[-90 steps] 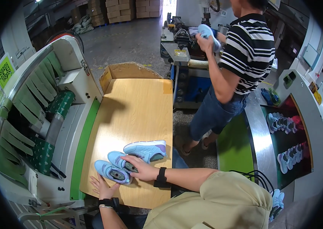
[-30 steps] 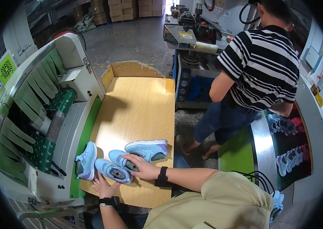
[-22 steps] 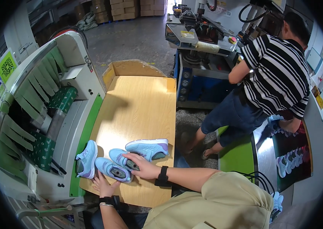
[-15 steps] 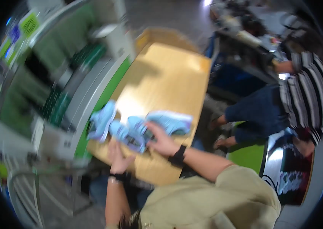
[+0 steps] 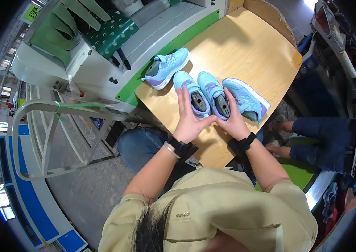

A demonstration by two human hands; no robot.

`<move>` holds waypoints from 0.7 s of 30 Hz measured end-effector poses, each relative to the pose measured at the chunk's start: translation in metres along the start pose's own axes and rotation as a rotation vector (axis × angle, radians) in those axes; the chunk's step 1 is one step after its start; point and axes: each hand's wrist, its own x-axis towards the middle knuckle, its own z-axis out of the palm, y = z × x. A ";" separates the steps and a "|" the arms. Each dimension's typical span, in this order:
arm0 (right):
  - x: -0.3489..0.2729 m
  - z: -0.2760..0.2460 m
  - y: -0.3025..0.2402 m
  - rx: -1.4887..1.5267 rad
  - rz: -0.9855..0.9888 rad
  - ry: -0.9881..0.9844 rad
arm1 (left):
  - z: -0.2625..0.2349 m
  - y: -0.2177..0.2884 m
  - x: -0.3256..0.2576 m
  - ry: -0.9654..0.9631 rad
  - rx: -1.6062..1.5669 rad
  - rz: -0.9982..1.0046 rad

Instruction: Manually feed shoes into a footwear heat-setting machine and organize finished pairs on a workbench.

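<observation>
Nearest: 1 khaki shirt (image 5: 237, 193), 2 bare forearms, 2 black wristbands (left (image 5: 181, 147), right (image 5: 242, 144)), plus 1 pale bracelet (image 5: 171, 150) on the left wrist.

2 hands, both spread. Left hand (image 5: 187, 124): fingers extended along the outer side of the middle-left sneaker (image 5: 191, 90), thumb out toward the other hand. Right hand (image 5: 236, 126): fingers straight along the outer side of the middle-right sneaker (image 5: 214, 92). Thumbs come together behind the heels. Can't tell how hard either hand presses.

4 light-blue sneakers with lilac trim on the wood-look surface (image 5: 232, 46). Middle 2 sit side by side between the hands, toes away from the person, dark inserts in both. 1 left outer sneaker (image 5: 169, 69) is angled, soles toward the middle pair, near the surface's left edge. 1 right outer sneaker (image 5: 244, 97) lies beside the middle pair, heel toward the right edge.

Left: 1 tubular metal rack (image 5: 47, 143) with 1 green tie (image 5: 79, 105). Above it, 1 white machine (image 5: 39, 67) with a dotted green roller (image 5: 113, 35) and 2 black rods (image 5: 124, 59).

Right: 1 co-worker (image 5: 325, 140), denim and striped shirt. Looks like more shoes (image 5: 329, 197) past them, too distorted at the rim to count.

Far end: 1 cardboard edge (image 5: 275, 20).
</observation>
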 end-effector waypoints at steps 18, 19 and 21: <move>0.057 -0.040 -0.069 0.482 0.205 0.247 | -0.089 0.072 0.044 0.168 -0.887 -0.212; 0.078 -0.045 -0.077 0.472 0.123 0.262 | -0.109 0.084 0.050 0.189 -0.835 -0.120; 0.136 -0.048 -0.100 0.433 -0.060 0.317 | -0.143 0.098 0.070 0.294 -0.646 0.098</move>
